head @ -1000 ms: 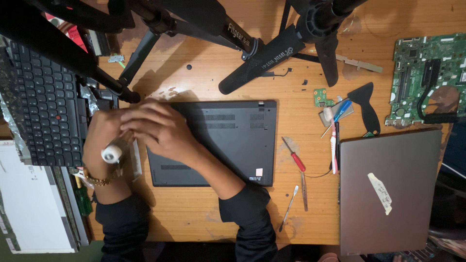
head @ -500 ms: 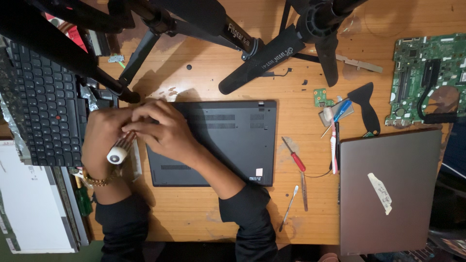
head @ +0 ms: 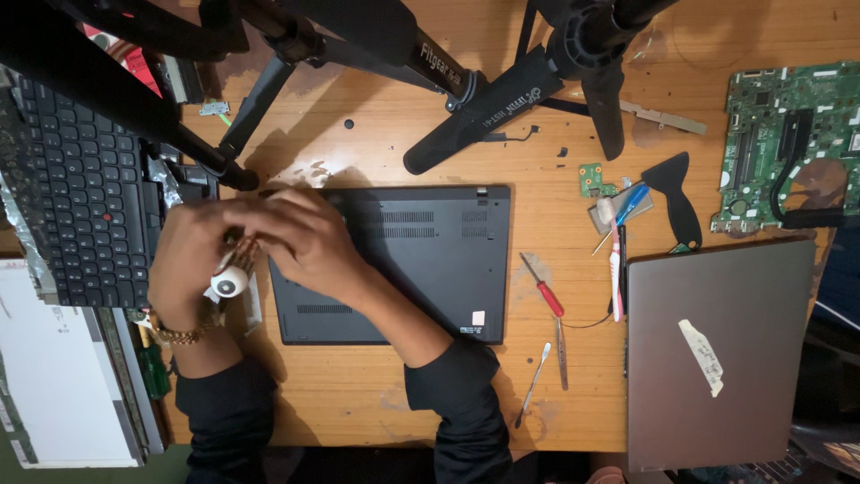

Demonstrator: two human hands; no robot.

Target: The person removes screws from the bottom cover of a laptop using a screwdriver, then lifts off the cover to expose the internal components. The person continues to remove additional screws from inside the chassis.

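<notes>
Together, left hand and right hand clamp a white-capped screwdriver at the overturned black laptop's left edge; a red screwdriver lies right of it.

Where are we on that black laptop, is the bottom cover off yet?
Not yet: the black laptop lies upside down with its bottom cover on. In hand: both the left hand and right hand work a screwdriver at its left edge. Lifting the cover is left.

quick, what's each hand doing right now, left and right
Left hand: closed around a white-capped screwdriver.
Right hand: fingers curled at the black laptop corner; any grip cannot be told.
</notes>
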